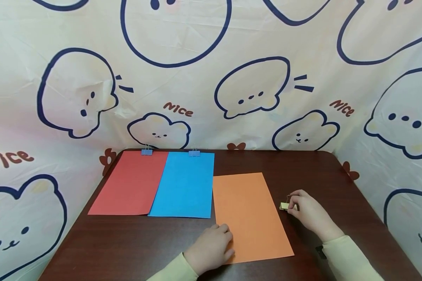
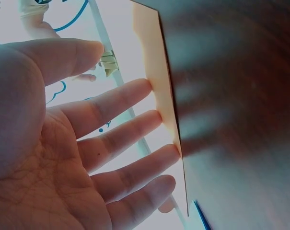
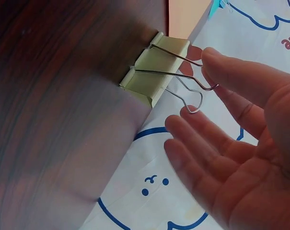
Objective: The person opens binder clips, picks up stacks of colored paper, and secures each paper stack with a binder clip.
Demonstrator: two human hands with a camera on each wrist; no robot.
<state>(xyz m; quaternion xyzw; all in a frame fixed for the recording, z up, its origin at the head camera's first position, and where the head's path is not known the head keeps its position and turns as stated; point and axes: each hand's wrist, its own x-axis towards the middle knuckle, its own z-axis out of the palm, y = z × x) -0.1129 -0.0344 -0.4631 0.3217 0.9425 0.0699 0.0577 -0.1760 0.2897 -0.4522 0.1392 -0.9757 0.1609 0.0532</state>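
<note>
An orange sheet of paper (image 1: 251, 214) lies on the brown table. My left hand (image 1: 211, 248) rests at its lower left edge. In the left wrist view the fingers (image 2: 130, 93) are spread and nearly straight, their tips touching the sheet. To the right of the paper, my right hand (image 1: 311, 214) holds a yellow-green binder clip (image 1: 284, 206) low over the table. In the right wrist view, thumb and index finger pinch a wire handle of the clip (image 3: 156, 64), while the other fingers are loosely bent beside the second handle.
At the back left lie a red sheet (image 1: 126, 183) and a blue sheet (image 1: 183, 183), side by side. Each has a blue binder clip (image 1: 194, 153) at its top edge. A patterned cloth (image 1: 204, 89) hangs behind and beside the table (image 1: 154, 246).
</note>
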